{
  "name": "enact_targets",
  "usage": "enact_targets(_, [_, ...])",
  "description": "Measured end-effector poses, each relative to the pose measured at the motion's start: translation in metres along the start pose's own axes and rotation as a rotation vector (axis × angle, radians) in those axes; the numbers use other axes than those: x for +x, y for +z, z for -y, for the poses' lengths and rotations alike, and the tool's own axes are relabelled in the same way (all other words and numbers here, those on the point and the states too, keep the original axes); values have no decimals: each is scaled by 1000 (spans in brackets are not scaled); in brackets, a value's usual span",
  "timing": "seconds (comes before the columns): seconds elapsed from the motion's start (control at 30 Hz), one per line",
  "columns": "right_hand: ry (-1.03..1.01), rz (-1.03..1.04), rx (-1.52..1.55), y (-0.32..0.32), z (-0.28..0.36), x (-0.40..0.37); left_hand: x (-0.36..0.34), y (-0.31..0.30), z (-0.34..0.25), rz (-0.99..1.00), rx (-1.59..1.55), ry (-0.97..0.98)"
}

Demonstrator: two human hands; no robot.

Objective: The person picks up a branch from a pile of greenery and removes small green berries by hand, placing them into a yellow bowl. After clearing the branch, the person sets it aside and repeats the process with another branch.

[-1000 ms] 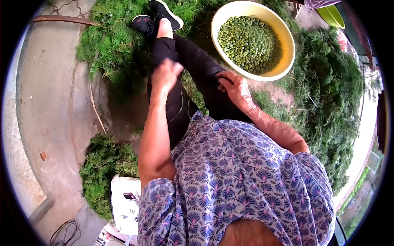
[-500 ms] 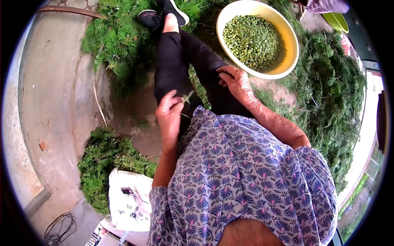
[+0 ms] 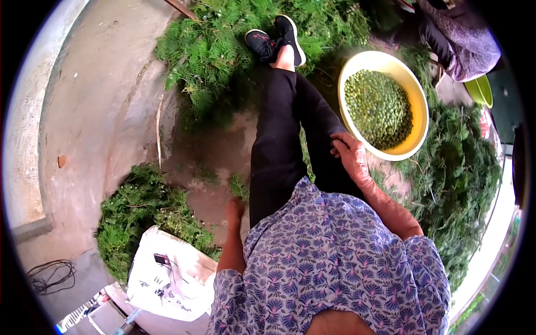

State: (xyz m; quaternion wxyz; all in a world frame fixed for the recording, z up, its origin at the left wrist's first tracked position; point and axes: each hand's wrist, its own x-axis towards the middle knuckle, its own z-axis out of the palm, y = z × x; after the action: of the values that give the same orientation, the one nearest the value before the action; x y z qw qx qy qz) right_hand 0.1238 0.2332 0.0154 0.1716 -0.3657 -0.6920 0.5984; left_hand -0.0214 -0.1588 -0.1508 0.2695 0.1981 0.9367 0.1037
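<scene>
My right hand (image 3: 352, 156) is over my right thigh, close to the near edge of the yellow basin (image 3: 420, 137), its fingers curled together; whatever they may hold is hidden. The basin holds many small green berries (image 3: 379, 106). My left hand (image 3: 234, 211) is low beside my left thigh, dark and smeared, so its fingers cannot be made out. Just above it is a small green sprig (image 3: 240, 186); whether the hand touches it is unclear.
Leafy green branches lie in a heap (image 3: 218, 50) around my shoes (image 3: 276, 44), in another at left (image 3: 128, 223) and along the right (image 3: 458, 167). A white sack (image 3: 167, 279) lies lower left, near a coiled cable (image 3: 53, 276). Another person (image 3: 469, 44) is at upper right.
The view has shifted, bringing more of the other person into sight. My left hand, which held a small sprig in front of my thigh, has dropped down beside it. My right hand remains curled over my thigh.
</scene>
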Motion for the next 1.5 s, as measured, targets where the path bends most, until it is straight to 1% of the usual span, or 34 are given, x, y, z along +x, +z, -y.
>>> enact_targets(0.03, [47, 7, -3, 0, 1, 1, -16, 21, -1, -27, -292, 21])
enact_targets(0.07, [32, 16, -9, -1, -1, 2, -29, 42, 0, -55, -589, 46])
enact_targets(0.1, [27, 17, -39, -1, -4, 3, -32, 50, -1, -70, -597, 46])
enact_targets(0.2, [7, 5, -95, -1, -9, 5, -31, 69, -8, 3, -655, 83])
enact_targets(0.23, [-33, 15, -149, 0, -12, 6, -29, 74, -11, 32, -670, 102])
enact_targets(0.27, [-72, 19, -203, -1, -13, 6, -25, 78, -13, 64, -684, 125])
enact_targets(0.33, [-51, 33, -227, -1, -7, 6, -13, 94, -10, 97, -696, 171])
enact_targets(0.4, [-186, 19, -290, 0, -22, 10, 1, 108, 0, 38, -714, 148])
enact_targets(0.43, [-150, 28, -284, 1, -16, 9, -1, 87, -16, 34, -710, 162])
enact_targets(0.47, [-156, 19, -283, 0, -19, 10, -7, 66, -31, 106, -559, 112])
enact_targets(0.5, [-220, 37, -312, 0, -23, 12, -11, 49, -43, 172, -405, 61])
enact_targets(0.53, [-298, 49, -337, 3, -24, 14, -12, 48, -44, 169, -388, 63])
enact_targets(0.7, [-385, 63, -426, 3, -23, 18, -12, 59, -42, 111, -474, 87])
enact_targets(0.77, [-321, 46, -438, 3, -20, 20, -12, 61, -42, 96, -487, 82])
enact_targets(0.8, [-366, 34, -432, 3, -21, 22, -13, 62, -42, 88, -494, 78])
enact_targets(0.87, [-324, 48, -410, 4, -21, 25, -16, 62, -43, 75, -507, 70])
enact_targets(0.9, [-366, 47, -449, 5, -18, 23, -18, 62, -43, 68, -513, 68])
enact_targets(1.2, [-458, 111, -569, 8, -5, 17, -40, 73, -48, 30, -585, 9])
enact_targets(1.3, [-542, 130, -607, 8, 3, 13, -55, 78, -45, 19, -618, -25])
enact_targets(1.5, [-552, 184, -625, 10, 17, 10, -73, 82, -41, -2, -675, -95])
